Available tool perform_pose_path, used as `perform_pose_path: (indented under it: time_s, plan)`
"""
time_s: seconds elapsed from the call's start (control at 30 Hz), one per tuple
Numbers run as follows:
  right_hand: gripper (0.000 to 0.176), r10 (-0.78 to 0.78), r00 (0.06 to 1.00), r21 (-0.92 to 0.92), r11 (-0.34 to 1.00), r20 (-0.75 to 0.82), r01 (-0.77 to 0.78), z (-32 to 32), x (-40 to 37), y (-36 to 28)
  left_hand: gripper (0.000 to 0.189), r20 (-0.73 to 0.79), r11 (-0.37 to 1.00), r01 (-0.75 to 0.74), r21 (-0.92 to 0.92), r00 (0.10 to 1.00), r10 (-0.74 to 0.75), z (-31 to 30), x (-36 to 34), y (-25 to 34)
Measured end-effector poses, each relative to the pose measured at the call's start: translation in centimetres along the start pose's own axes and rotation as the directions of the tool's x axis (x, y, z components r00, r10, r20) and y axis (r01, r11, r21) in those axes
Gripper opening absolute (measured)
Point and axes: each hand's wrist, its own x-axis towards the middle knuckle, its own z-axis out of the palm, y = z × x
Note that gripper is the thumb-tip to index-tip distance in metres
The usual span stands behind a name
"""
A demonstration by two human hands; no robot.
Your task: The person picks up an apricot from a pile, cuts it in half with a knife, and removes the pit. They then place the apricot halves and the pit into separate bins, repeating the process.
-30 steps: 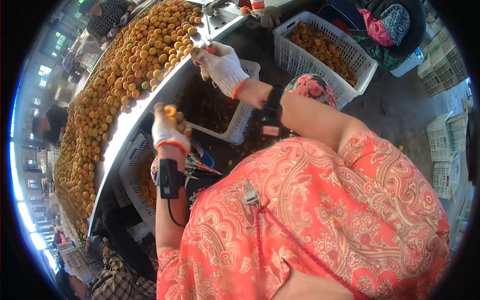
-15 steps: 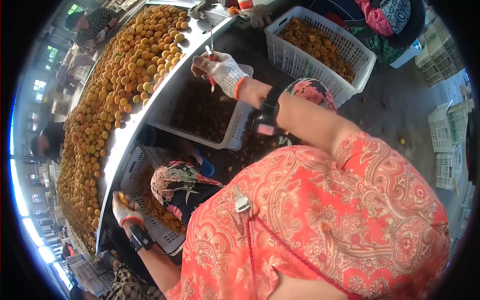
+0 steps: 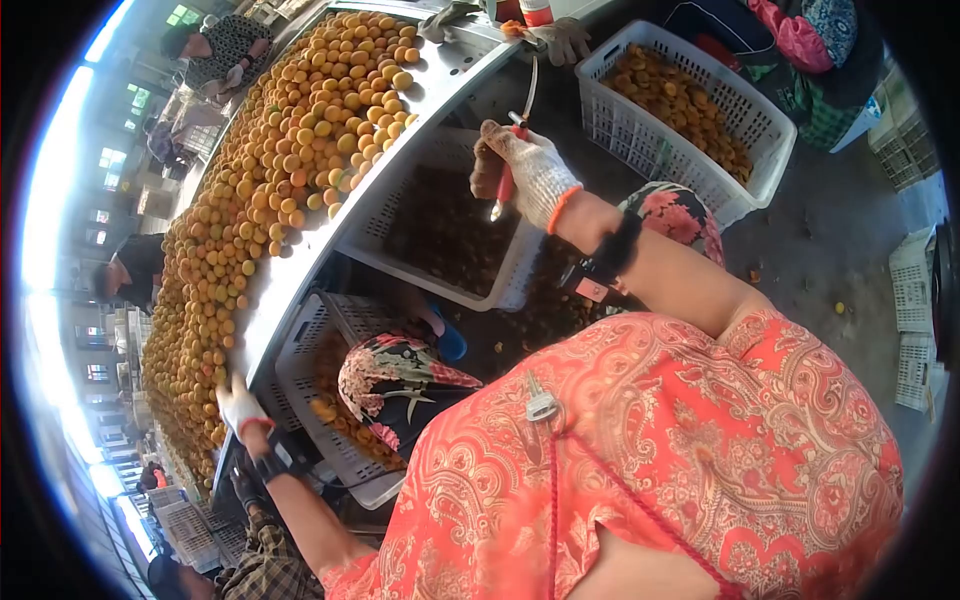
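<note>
In the head view, my gloved left hand (image 3: 240, 407) is at the near edge of a large heap of apricots (image 3: 250, 225). Its fingers stretch out against the fruit, and I see nothing held in them. My gloved right hand (image 3: 525, 170) is closed around a slim red-handled tool (image 3: 507, 188) with a pale tip pointing down; a thin curved strip rises above the hand. Below the right hand stands a white crate (image 3: 510, 290) with dark contents. Closer to my left hand, another crate (image 3: 385, 490) holds orange apricot pieces (image 3: 350, 420).
The metal table (image 3: 300, 255) carries the heap. A white crate of apricot halves (image 3: 765, 180) stands at upper right. Grey gloves (image 3: 565, 40) lie at the table's end. Co-workers sit across the table and at lower left. Stacked crates (image 3: 912, 280) stand far right.
My left hand had an orange piece at its fingertips; now it reaches into the heap with that piece gone. The whole view has shifted, and my right hand still grips the tool.
</note>
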Motion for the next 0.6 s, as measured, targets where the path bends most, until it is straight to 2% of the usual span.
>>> perform_pose_path:
  time_s: [0.03,0.07,0.1,0.17,0.2,0.23,0.27,0.3,0.37,0.43,0.47,0.5,0.57,0.6]
  plan:
    - [0.029,0.031,0.999,-0.03,0.999,-0.023,-0.032,0.1,-0.3,-0.1,0.05,0.049,0.931,0.027,-0.364,0.999,-0.009,2.2,1.6,1.8]
    - [0.033,0.063,0.996,-0.048,0.997,-0.062,-0.066,0.3,-0.3,0.0,0.044,0.122,0.962,0.016,-0.273,0.992,0.018,3.4,0.8,7.3]
    - [0.033,0.069,0.996,-0.048,0.996,-0.058,-0.072,0.3,-0.3,0.0,0.038,0.161,0.908,0.067,-0.414,0.987,0.001,5.5,0.1,11.9]
    - [0.035,0.209,0.977,-0.083,0.974,-0.027,-0.211,0.0,-0.1,0.0,0.027,0.284,0.931,-0.159,-0.329,0.923,0.258,9.8,0.7,16.3]
    - [0.036,0.195,0.981,-0.136,0.971,-0.025,-0.196,0.3,-0.1,0.3,0.023,0.349,0.969,-0.152,-0.195,0.913,0.213,11.8,0.8,18.6]
    - [0.036,0.195,0.98,-0.136,0.971,-0.026,-0.197,0.6,-0.2,0.2,0.025,0.381,0.972,-0.195,-0.128,0.896,0.23,14.3,1.2,19.7]
    - [0.035,0.211,0.977,-0.192,0.959,-0.008,-0.209,0.7,-0.3,-0.1,0.032,0.382,0.91,-0.405,0.088,0.858,0.345,17.0,2.7,19.9]
    - [0.033,0.228,0.974,-0.251,0.943,0.009,-0.219,0.6,-0.3,-0.3,0.042,0.441,0.83,-0.515,0.213,0.809,0.388,18.5,3.2,21.0]
    - [0.032,0.236,0.972,-0.28,0.935,0.024,-0.22,0.3,0.0,-0.1,0.047,0.533,0.858,-0.427,0.286,0.815,0.228,21.2,4.0,22.8]
    - [0.032,0.268,0.963,-0.34,0.902,-0.038,-0.265,0.6,-0.1,-0.4,0.046,0.577,0.877,-0.397,0.272,0.797,0.181,24.0,5.5,22.9]
    - [0.03,0.302,0.953,-0.345,0.895,0.003,-0.283,0.3,0.0,-0.7,0.046,0.615,0.893,-0.364,0.264,0.777,0.135,25.1,6.0,22.4]
    - [0.03,0.304,0.953,-0.348,0.893,-0.003,-0.286,0.5,0.0,-0.6,0.046,0.62,0.895,-0.362,0.26,0.773,0.133,25.9,6.5,22.0]
    - [0.027,0.219,0.976,-0.54,0.82,-0.008,-0.189,1.3,-0.2,-0.4,0.042,0.598,0.896,-0.391,0.21,0.776,0.199,26.9,7.2,21.0]
    - [0.024,0.182,0.982,-0.583,0.803,0.047,-0.121,1.3,-0.3,-0.3,0.038,0.561,0.932,-0.35,0.1,0.793,0.237,27.0,7.0,20.8]
